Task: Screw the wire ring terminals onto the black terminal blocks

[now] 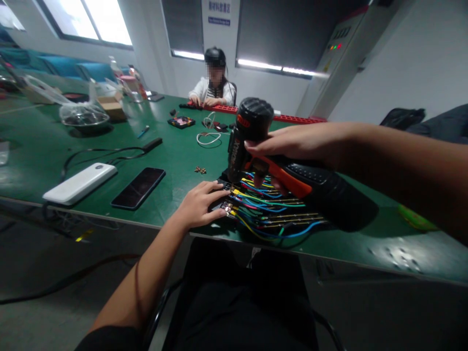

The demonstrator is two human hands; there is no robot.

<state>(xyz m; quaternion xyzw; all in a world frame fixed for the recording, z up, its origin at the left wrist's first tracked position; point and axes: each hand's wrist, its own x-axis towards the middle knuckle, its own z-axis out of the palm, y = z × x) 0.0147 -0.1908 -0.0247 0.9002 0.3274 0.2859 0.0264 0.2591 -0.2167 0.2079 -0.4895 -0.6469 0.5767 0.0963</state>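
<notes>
My right hand (278, 151) is wrapped round the handle of a black and orange cordless drill (251, 119). The drill points down, its nose over a dark wired assembly (270, 220) at the table's front edge; the tip is hard to make out. Blue, yellow, green and red wires (268, 201) run rightward from metal terminals at the assembly's left end. On that end lies my left hand (199, 204), fingers stretched out and apart, beside the terminals. A small cluster of brass-coloured screws (200, 170) sits on the table just beyond my left fingers.
On the green table (175, 146) to the left lie a phone (139, 187), a white power bank (81, 183) and a black cable. Farther back are a plastic bag (82, 114), a small dark box (181, 122) and a white cable (208, 140). Another person (215, 83) sits opposite, near red strips.
</notes>
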